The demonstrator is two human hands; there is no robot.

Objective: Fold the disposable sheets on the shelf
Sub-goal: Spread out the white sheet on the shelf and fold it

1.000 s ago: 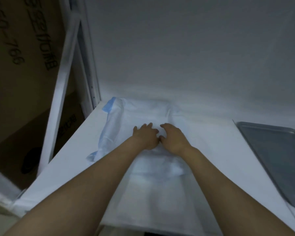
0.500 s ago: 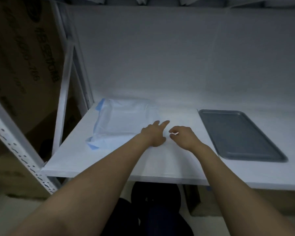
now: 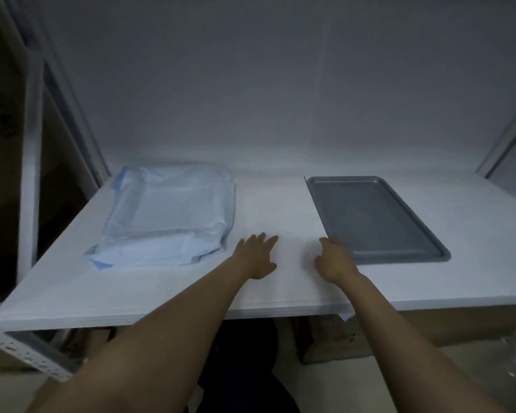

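Off the disposable sheets (image 3: 167, 216) now, both of them: left hand (image 3: 255, 257) flat with fingers spread, right hand (image 3: 334, 260) loosely curled, holding nothing. Folded bundle left lying on the shelf (image 3: 274, 204), left of the grey tray (image 3: 373, 219). Looks finished.

Folded disposable sheets (image 3: 170, 216): pale blue, with a deeper blue edge at the corners. Tray (image 3: 376, 217): plain dark grey. Shelf (image 3: 274, 204): plain white, as is its perforated frame (image 3: 27, 353).
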